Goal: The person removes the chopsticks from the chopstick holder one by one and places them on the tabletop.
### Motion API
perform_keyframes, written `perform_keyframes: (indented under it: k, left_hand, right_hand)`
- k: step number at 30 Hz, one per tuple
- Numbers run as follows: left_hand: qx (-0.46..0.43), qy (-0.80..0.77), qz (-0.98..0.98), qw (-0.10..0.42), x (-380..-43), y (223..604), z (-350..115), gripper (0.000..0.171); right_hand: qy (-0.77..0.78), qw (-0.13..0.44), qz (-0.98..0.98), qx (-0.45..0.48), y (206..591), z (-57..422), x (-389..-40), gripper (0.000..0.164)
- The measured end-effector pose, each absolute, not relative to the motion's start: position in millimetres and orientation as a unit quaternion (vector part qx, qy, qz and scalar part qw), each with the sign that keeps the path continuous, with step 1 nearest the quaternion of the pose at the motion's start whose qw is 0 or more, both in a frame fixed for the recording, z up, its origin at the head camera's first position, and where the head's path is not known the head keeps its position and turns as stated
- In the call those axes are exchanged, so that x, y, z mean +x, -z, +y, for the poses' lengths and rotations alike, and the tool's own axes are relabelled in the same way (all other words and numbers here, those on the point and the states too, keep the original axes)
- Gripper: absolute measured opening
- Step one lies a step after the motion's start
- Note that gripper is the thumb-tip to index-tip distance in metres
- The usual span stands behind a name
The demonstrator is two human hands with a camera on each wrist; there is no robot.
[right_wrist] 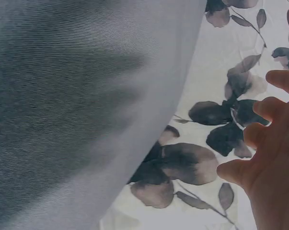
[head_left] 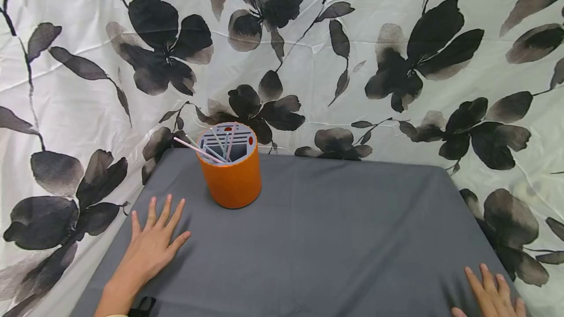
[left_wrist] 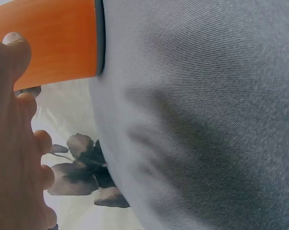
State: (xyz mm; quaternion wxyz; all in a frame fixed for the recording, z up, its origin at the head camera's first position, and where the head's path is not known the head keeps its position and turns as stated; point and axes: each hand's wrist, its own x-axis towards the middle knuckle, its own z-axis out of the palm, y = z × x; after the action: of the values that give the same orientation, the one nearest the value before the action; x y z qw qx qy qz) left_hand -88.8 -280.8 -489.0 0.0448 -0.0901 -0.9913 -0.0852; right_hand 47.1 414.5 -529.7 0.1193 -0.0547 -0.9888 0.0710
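Observation:
An orange cylindrical holder (head_left: pixel 232 180) stands upright toward the back left of the grey-covered table. Its grey top (head_left: pixel 240 136) has slots, and several thin pastel sticks (head_left: pixel 224 146) lean out of it. My left hand (head_left: pixel 152 246) is at the table's left side with fingers spread, in front of and left of the holder, holding nothing. In the left wrist view the holder (left_wrist: pixel 58 43) appears beyond the thumb. At the lower right corner my right hand (head_left: pixel 493 292) has its fingers extended and holds nothing; part of it is cut off by the frame.
Grey cloth (head_left: pixel 330 229) covers the table, with soft creases at the right. A white curtain with dark flowers (head_left: pixel 317 77) hangs behind and along both sides. A black strap-like item (head_left: pixel 143 305) shows by the left wrist.

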Motion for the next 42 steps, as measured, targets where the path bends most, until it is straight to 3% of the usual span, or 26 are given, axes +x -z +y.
perform_keyframes:
  k: [5, 13, 20, 24, 29, 35, 42]
  left_hand:
    - [-0.090, 0.081, -0.991, 0.058, -86, 484, -280, 0.082]
    - [-0.100, 0.070, -0.990, 0.063, -88, 469, -281, 0.082]
    - [-0.091, 0.119, -0.989, 0.008, -97, 448, -277, 0.080]
    - [-0.092, 0.148, -0.985, 0.008, -104, 438, -274, 0.078]
    - [-0.098, 0.171, -0.980, 0.040, -114, 424, -271, 0.076]
    - [-0.101, 0.181, -0.975, 0.077, -127, 407, -266, 0.061]
    - [-0.062, 0.280, -0.957, 0.042, -144, 392, -266, 0.051]
  right_hand:
    - [-0.057, 0.142, -0.988, -0.026, 516, 415, 45, 0.102]
    - [-0.072, 0.126, -0.989, -0.013, 499, 414, 43, 0.108]
    - [-0.167, 0.201, -0.964, 0.056, 485, 410, 31, 0.094]
    - [-0.283, 0.212, -0.932, 0.078, 469, 392, 24, 0.091]
    - [-0.353, 0.225, -0.907, 0.043, 451, 364, 20, 0.086]
    - [-0.399, 0.194, -0.894, 0.056, 438, 344, 8, 0.083]
    - [-0.410, 0.166, -0.892, 0.094, 434, 327, -13, 0.081]
